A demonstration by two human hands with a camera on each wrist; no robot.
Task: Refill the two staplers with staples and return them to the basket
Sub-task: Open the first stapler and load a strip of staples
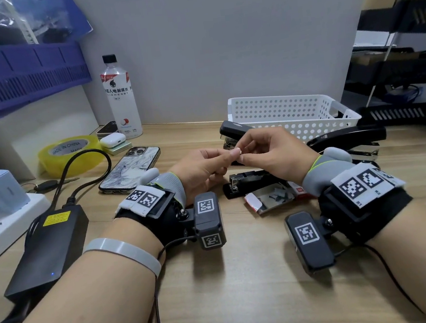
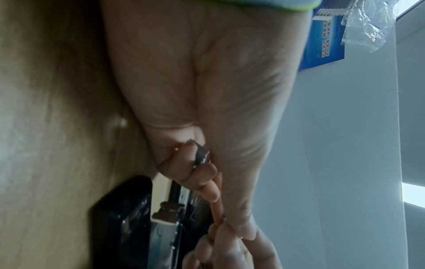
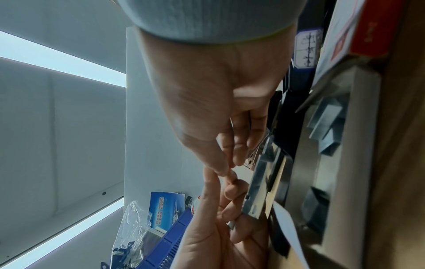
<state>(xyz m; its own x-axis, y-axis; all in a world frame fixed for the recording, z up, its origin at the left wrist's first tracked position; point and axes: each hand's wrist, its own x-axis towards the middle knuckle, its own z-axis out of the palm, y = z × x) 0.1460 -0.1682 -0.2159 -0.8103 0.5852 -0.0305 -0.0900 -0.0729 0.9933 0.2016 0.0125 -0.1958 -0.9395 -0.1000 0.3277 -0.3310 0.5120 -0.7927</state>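
Observation:
My left hand [image 1: 226, 157] and right hand [image 1: 244, 157] meet fingertip to fingertip above the desk. The left hand's curled fingers hold a short staple strip [image 2: 202, 156] against the palm. The right thumb and forefinger pinch at the left thumb tip, where only a tiny metal glint shows. Right below the hands lies a black stapler [image 1: 246, 184] with its lid swung up and its metal channel [image 3: 264, 182] bared. A second black stapler [image 1: 347, 139] lies to the right, in front of the white basket [image 1: 279, 96]. An open box of staples [image 1: 272, 198] sits near my right wrist.
A phone [image 1: 130, 168], a tape roll [image 1: 70, 153], an earbud case [image 1: 112, 141] and a drink bottle [image 1: 121, 97] stand to the left. A black power brick [image 1: 49, 246] with cables and a white power strip [image 1: 6, 219] lie at the near left. A purple crate [image 1: 19, 74] overhangs at the upper left.

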